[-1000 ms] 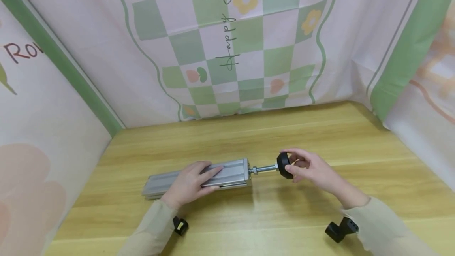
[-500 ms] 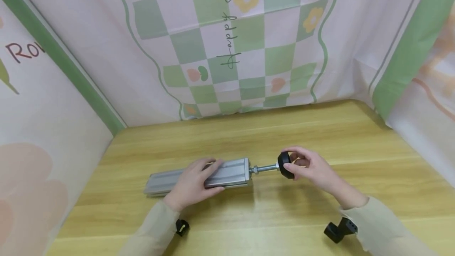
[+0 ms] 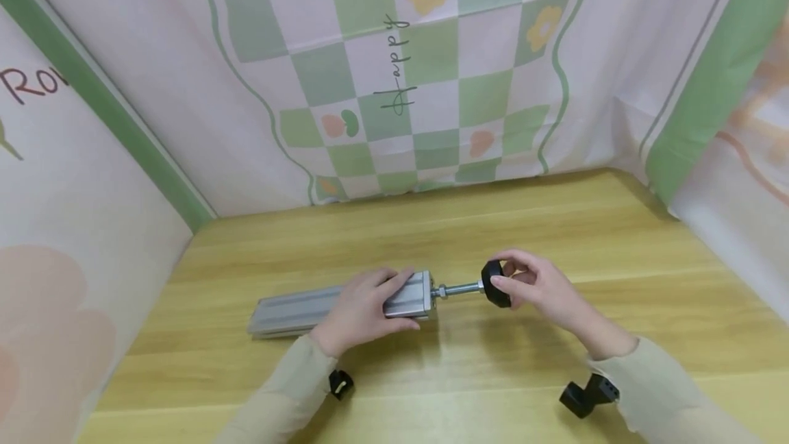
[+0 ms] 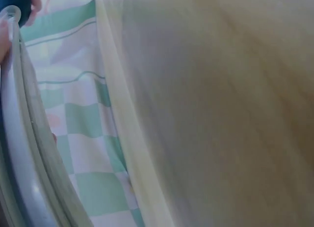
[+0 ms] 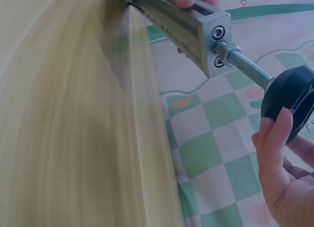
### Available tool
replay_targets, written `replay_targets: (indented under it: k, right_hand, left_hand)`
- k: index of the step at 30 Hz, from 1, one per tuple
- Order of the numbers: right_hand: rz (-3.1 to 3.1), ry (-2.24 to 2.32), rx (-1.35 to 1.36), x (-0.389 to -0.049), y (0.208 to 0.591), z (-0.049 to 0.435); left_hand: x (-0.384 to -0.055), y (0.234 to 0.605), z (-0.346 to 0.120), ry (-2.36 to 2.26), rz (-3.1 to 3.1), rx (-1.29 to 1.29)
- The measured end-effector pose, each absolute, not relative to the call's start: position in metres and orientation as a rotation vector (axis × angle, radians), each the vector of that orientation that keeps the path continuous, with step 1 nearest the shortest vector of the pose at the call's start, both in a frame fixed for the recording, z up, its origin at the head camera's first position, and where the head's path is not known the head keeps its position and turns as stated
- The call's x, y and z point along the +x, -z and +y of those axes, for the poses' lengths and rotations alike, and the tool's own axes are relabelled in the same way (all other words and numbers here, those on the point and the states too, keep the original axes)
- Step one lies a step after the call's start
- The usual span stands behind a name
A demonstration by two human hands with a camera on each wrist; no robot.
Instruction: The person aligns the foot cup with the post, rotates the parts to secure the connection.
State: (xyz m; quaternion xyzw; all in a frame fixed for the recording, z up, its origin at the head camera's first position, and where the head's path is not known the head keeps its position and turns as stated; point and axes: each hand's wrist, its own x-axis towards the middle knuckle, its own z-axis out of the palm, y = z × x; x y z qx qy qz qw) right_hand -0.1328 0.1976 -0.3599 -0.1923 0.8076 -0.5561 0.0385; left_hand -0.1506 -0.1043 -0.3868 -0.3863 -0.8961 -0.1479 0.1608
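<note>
Lying crosswise over the wooden table [image 3: 468,389], the aluminium extrusion [image 3: 290,310] is probably stiff, fairly heavy and slick-faced, best grasped across its width as the left hand [image 3: 364,307] grips it, closed to that width; it looks silver-grey, with long grooves and a screwed end plate [image 5: 210,40]. Further right, a shiny threaded rod [image 3: 464,289] runs to a round black levelling foot [image 5: 284,92], likely light and tough, its rim pinched between the thumb and fingers of the right hand [image 3: 542,290].

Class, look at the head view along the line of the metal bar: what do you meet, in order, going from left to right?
Metal bar's left end, left hand, bar's right end, threaded rod, black foot, right hand.
</note>
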Motion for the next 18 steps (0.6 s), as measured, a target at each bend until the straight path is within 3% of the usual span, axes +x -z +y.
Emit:
replay_targets:
  k: [9,15,18]
  right_hand:
    - [2.275,1.571,-0.293,-0.1397,0.3566,0.1959]
    - [2.254,1.531,-0.352,-0.1392,0.3585,0.2006]
    - [2.369,1.559,-0.511,-0.1356,0.361,0.2047]
  left_hand:
    - [-0.1499,0.3904,-0.1073,0.41,-2.464,-1.14]
    - [-0.15,0.3942,-0.1081,0.354,-2.442,-1.155]
    - [-0.1497,0.3944,-0.1079,0.365,-2.436,-1.156]
